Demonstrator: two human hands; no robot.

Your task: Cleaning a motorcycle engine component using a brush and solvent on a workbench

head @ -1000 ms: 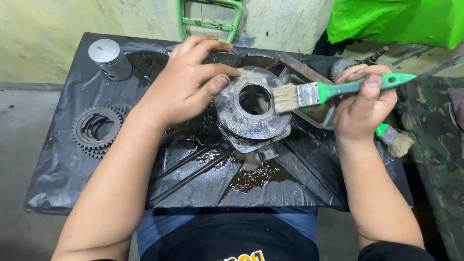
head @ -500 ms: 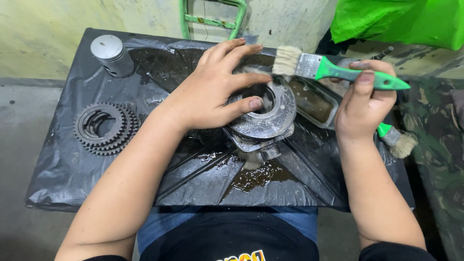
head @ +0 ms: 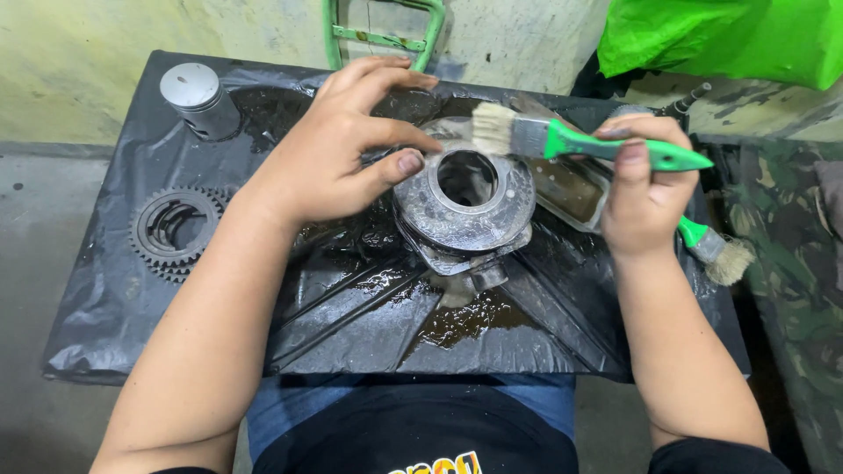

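Your left hand (head: 338, 149) steadies the oily ring-shaped metal part (head: 464, 206), fingers spread on its rim. Your right hand (head: 645, 189) pinches the green-handled brush (head: 562, 140), bristles at the upper rim. You seem mid-scrub; next, work into the bore.

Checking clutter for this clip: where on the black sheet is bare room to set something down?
Bare black sheet lies below the gear and along the near edge, though oily. Crowded centre: left hand, metal ring part, right hand holding the brush.
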